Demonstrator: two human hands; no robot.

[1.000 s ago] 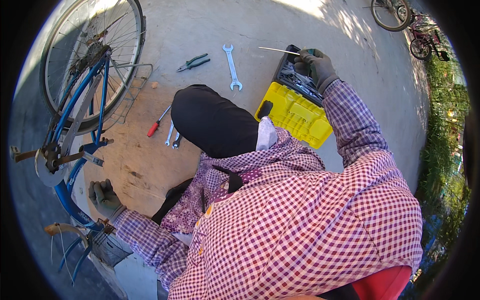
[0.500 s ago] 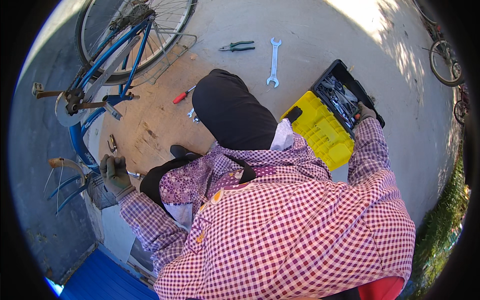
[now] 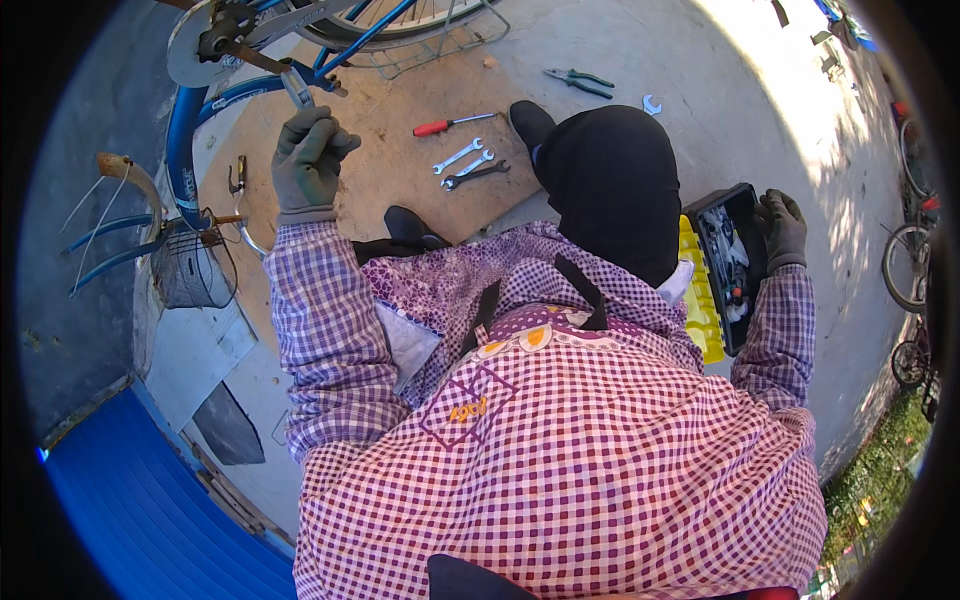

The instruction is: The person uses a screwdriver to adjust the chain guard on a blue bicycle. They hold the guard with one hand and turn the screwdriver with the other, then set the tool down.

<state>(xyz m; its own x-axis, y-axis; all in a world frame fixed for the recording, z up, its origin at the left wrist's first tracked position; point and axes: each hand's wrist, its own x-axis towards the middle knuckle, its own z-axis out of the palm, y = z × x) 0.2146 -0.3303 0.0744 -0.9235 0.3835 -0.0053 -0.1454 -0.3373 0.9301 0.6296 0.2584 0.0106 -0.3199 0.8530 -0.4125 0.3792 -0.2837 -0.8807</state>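
Note:
My left hand [image 3: 310,165], in a grey-green glove, is raised just below a bicycle pedal [image 3: 297,88]. Its fingers are curled; I cannot tell whether they touch the pedal or hold anything. The pedal sits on the crank of an overturned blue bicycle [image 3: 182,140]. On the other side, my gloved right hand [image 3: 782,228] is at the outer edge of a black toolbox [image 3: 740,305] with a yellow lid [image 3: 703,290]. Its fingers are bent inward, and whatever may be in them is hidden. Metal tools fill the toolbox.
On a brown board [image 3: 400,100] lie a red-handled screwdriver [image 3: 435,127] and several wrenches [image 3: 475,172]. Green-handled pliers [image 3: 580,82] and a wrench [image 3: 652,104] partly behind my knee are farther off. A wire basket [image 3: 195,270] and other bicycles [image 3: 905,265] stand at the sides.
My right hand has come out of the toolbox to its outer edge. My left hand has moved up beside the pedal. The view has shifted left, uncovering the wrenches on the board.

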